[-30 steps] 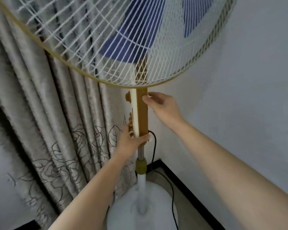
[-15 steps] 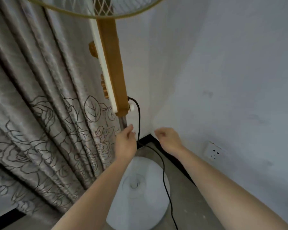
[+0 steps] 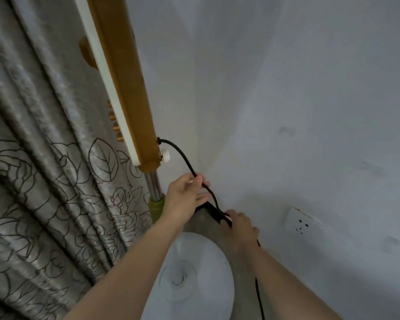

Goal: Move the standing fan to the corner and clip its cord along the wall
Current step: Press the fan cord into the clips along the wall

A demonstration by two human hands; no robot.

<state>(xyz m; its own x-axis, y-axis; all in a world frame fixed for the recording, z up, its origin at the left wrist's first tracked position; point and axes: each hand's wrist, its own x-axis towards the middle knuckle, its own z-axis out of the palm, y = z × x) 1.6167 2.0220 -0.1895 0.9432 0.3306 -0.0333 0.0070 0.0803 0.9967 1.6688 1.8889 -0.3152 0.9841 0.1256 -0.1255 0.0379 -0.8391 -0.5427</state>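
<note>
We hold the black cord [image 3: 187, 160] in 2 places: our left hand [image 3: 185, 199] pinches it just below the fan column [image 3: 127, 93], our right hand [image 3: 240, 227] closes on it lower (nearer the wall [image 3: 310, 135]), its length slanting down-right toward the skirting.

Grey floral curtain [image 3: 44, 181] at left; white wall socket [image 3: 301, 221] low at right.

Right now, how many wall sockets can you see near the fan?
1. The wall socket is low on the right wall, just right of the right hand holding the cord. More may be hidden behind the curtain or out of frame.
</note>
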